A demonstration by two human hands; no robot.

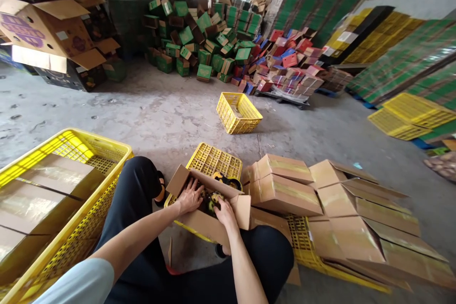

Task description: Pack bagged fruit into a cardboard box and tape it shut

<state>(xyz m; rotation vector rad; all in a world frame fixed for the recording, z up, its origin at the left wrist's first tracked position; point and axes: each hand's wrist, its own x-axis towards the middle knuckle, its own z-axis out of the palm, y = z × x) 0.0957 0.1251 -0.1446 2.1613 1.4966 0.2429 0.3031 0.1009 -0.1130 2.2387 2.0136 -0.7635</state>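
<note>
I sit on the floor with a small open cardboard box point(210, 223) between my knees, resting on an upturned yellow crate point(217, 160). My left hand point(190, 196) lies with fingers spread on the box's left inner edge and flap. My right hand point(225, 212) is curled over dark, yellow-marked contents point(213, 199) inside the box; what its fingers grip is hidden. A yellow and black object point(228, 181) lies just behind the box.
Taped brown cartons point(285, 190) lie stacked to my right on flat yellow crates. A large yellow crate point(67, 190) holding sealed cartons stands at my left. Another yellow crate point(238, 113) sits ahead on the concrete floor. Heaps of green and red boxes point(221, 38) fill the back.
</note>
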